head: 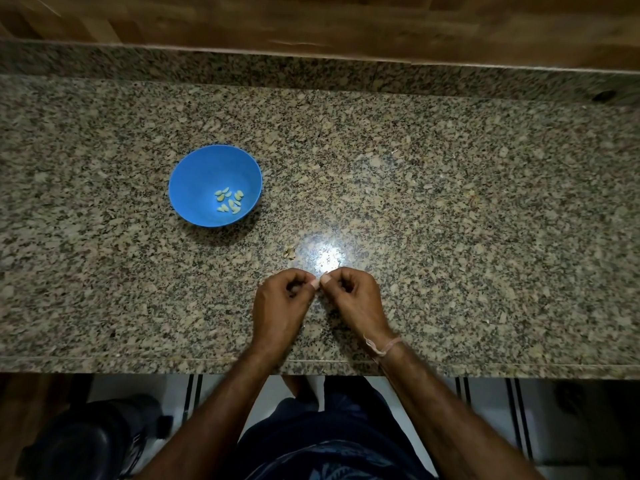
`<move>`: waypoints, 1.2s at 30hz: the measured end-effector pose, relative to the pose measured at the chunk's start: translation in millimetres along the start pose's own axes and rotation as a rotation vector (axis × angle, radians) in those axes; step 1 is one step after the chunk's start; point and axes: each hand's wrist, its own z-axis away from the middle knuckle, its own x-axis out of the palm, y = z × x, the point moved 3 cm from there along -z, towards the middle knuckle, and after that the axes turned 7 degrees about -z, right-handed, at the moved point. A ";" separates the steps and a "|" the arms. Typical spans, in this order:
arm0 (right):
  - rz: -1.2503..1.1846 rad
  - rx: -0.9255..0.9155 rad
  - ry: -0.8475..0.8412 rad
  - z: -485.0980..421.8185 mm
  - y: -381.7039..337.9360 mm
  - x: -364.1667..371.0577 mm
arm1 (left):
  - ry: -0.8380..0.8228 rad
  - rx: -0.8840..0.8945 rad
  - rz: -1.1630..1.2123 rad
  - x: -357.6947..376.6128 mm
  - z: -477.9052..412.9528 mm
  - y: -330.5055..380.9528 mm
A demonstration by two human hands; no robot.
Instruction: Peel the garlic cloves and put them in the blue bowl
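Lower centre: left hand and right hand, fingers curled, pinch a barely visible garlic clove, likely stripping skin; blue bowl nearby left.

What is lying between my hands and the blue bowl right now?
Only a small brownish scrap, probably garlic skin, lies on the counter between the left hand, the right hand and the blue bowl. It is low, so likely no obstacle.

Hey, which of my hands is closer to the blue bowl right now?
Left. The left hand sits below and right of the bowl in view; the right hand is farther right, beyond it. Both pinch a clove between them.
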 end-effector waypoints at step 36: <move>0.035 -0.099 0.009 1.6 -9.1 5.9 | 0.029 -0.190 0.118 5.5 -5.7 -5.0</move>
